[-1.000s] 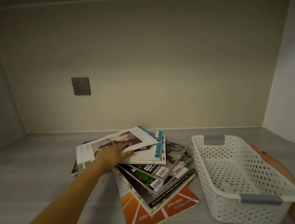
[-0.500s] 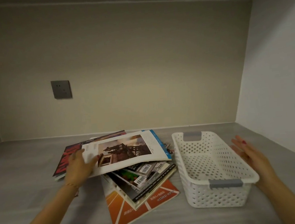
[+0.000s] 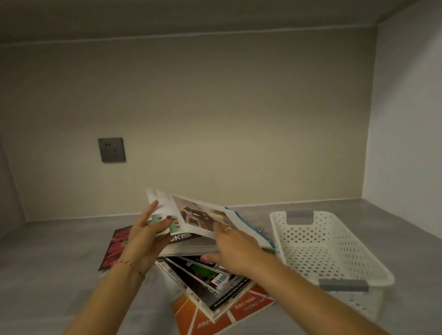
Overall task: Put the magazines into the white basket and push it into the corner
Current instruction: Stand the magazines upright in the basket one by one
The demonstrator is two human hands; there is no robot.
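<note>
Both hands hold the top few magazines [image 3: 205,218], which are lifted and tilted above the pile. My left hand [image 3: 143,239] grips their left edge, thumb on the cover. My right hand [image 3: 234,248] clasps their front edge from below. Several more magazines [image 3: 213,281] lie fanned out on the grey shelf, an orange one [image 3: 213,321] at the bottom and a red and black one [image 3: 115,247] off to the left. The white perforated basket [image 3: 326,249] with grey handles stands empty just right of the pile.
The shelf is a closed alcove with a beige back wall and a white right side wall [image 3: 417,125]. The back right corner [image 3: 362,197] lies behind the basket. A dark wall socket [image 3: 111,150] sits on the back wall at the left.
My right hand left the basket's side and took hold of the top magazines. My left hand closed on their left edge, and the bundle rose off the pile.
</note>
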